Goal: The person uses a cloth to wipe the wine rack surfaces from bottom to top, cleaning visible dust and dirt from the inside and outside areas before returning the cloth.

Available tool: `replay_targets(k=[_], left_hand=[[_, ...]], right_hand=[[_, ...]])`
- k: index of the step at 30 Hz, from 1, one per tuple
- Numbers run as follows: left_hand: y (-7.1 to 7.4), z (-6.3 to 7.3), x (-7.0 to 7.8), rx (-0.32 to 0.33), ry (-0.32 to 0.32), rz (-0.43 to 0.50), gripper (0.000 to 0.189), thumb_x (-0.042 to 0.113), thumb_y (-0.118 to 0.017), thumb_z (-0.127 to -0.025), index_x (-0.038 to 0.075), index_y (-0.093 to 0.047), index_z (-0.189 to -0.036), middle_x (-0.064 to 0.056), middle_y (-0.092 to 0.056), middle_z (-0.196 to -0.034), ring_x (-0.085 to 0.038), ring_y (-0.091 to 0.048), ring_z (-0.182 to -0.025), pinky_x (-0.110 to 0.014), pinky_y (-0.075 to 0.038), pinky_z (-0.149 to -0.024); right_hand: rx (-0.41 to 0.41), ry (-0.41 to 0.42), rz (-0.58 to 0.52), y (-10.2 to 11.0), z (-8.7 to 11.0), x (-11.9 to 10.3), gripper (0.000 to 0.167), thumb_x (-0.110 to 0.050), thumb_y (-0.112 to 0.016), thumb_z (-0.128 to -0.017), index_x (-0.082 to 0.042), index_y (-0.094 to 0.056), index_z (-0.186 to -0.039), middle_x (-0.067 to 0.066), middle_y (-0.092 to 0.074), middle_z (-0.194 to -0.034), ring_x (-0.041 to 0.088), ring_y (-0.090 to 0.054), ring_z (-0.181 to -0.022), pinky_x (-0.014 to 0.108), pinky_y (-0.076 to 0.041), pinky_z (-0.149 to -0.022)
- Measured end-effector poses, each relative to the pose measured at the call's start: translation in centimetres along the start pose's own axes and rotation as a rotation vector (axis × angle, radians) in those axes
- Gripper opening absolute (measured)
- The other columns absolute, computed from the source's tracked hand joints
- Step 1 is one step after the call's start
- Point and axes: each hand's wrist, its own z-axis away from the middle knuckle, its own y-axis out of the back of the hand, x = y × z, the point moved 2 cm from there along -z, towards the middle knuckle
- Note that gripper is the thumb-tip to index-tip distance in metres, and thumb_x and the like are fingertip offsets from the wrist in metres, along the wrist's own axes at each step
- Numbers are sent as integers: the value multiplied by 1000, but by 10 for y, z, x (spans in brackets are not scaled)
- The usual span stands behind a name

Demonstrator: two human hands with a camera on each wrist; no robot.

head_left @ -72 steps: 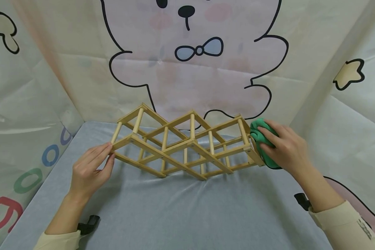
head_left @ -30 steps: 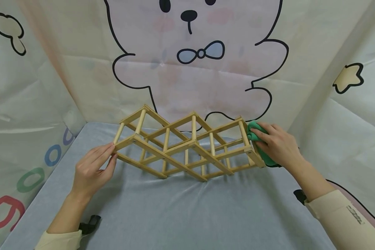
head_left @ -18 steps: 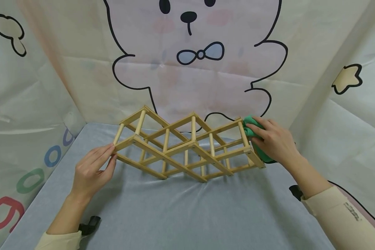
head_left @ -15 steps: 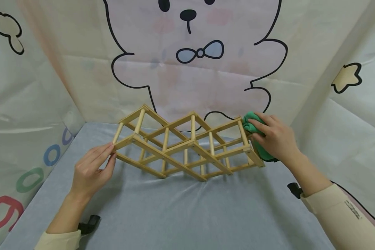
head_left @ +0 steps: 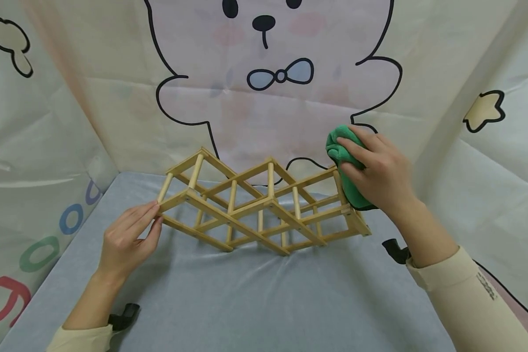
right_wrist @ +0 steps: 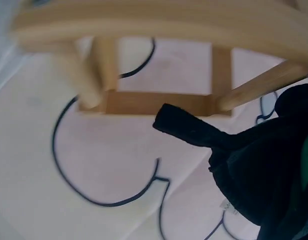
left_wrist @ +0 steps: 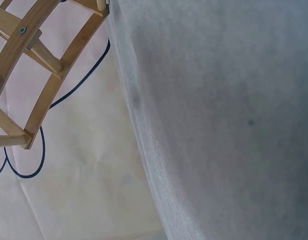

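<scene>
A folding wooden rack [head_left: 270, 201] of crossed slats and round dowels stands opened out on the table in the head view. My left hand [head_left: 129, 239] pinches its left end between thumb and fingers. My right hand [head_left: 380, 168] grips a bunched green cloth [head_left: 341, 142] at the rack's upper right corner, overlapping the end dowel there. In the right wrist view the cloth's dark side [right_wrist: 264, 160], with a loop or strap, hangs near the end frame of the wooden rack [right_wrist: 159, 103]. Rack slats [left_wrist: 41, 107] fill the upper left of the left wrist view; the left hand is outside it.
Blue-grey fabric [head_left: 255, 303] covers the table. Behind the rack rises a pale backdrop [head_left: 281, 117] with a cartoon bear, and similar printed sheets [head_left: 501, 171] flank both sides. Black wrist mounts [head_left: 124, 317] sit at both sleeves.
My right hand has carried the green cloth up and to the left along the rack's right end, from the outer side towards the top corner. The left hand and rack stay put.
</scene>
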Motion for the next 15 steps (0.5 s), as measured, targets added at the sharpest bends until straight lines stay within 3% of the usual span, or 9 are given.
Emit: replay_targets(k=[3, 7, 15], left_hand=[[0, 0, -1, 1, -7, -1, 28, 13, -66, -97, -11, -78, -105, -25, -77, -99, -46, -70, -75, -13, -47, -103], [0, 1, -1, -4, -9, -2, 28, 13, -66, -97, -11, -78, -106, -25, -77, -99, -47, -71, -76, -12, -46, -104], [0, 1, -2, -13, -6, -6, 29, 15, -66, -98, -11, -78, -107, -25, -77, -100, -47, -71, -77, -13, -46, -105]], right_hand=[[3, 17, -5, -5, -12, -10, 31, -4, -71, -89, -3, -79, -119, 17, -69, -134, 45, -67, -108, 61, -60, -78], [-42, 34, -11, -19, -19, -20, 34, -3, -72, -91, -2, -76, -124, 20, -66, -137, 47, -66, -109, 60, -61, -80], [-163, 14, -63, -53, -14, -39, 39, -3, -78, -89, -2, -74, -128, 20, -63, -142, 44, -65, -105, 54, -60, -84]])
